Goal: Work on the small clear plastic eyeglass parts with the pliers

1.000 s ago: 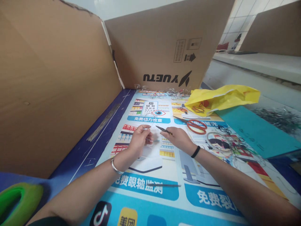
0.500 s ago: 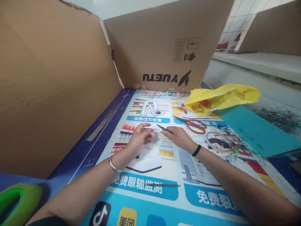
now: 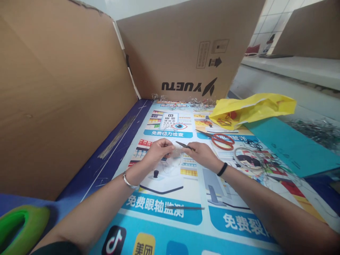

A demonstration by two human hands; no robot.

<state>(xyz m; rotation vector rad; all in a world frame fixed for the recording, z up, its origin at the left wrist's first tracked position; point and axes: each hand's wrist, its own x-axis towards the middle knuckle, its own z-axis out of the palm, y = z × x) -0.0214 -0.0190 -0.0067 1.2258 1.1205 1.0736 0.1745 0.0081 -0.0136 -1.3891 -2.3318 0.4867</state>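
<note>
My left hand [image 3: 160, 151] is closed, with thumb and fingertips pinched on a thin wire [image 3: 168, 168] that curls in faint loops below it. Just to the right, my right hand [image 3: 202, 154] is wrapped round a slim dark pointed tool [image 3: 183, 145], its tip aimed left at the left fingertips. Whether the tip touches the wire is too fine to tell. Beyond the right hand lie scissors with red handles [image 3: 222, 141]. A thin grey metal strip [image 3: 186, 208] rests on the printed sheet [image 3: 195, 184] nearer to me.
Cardboard walls [image 3: 186, 49] stand behind and to the left. A yellow bag [image 3: 252, 108], a wire coil [image 3: 243, 158] and a teal box flap [image 3: 294, 148] lie at right. Straight wires [image 3: 115, 139] lie left; a green tape roll [image 3: 25, 226] sits near front.
My left hand has turned and its fingers have closed together near the tool's tip. The right hand has barely moved.
</note>
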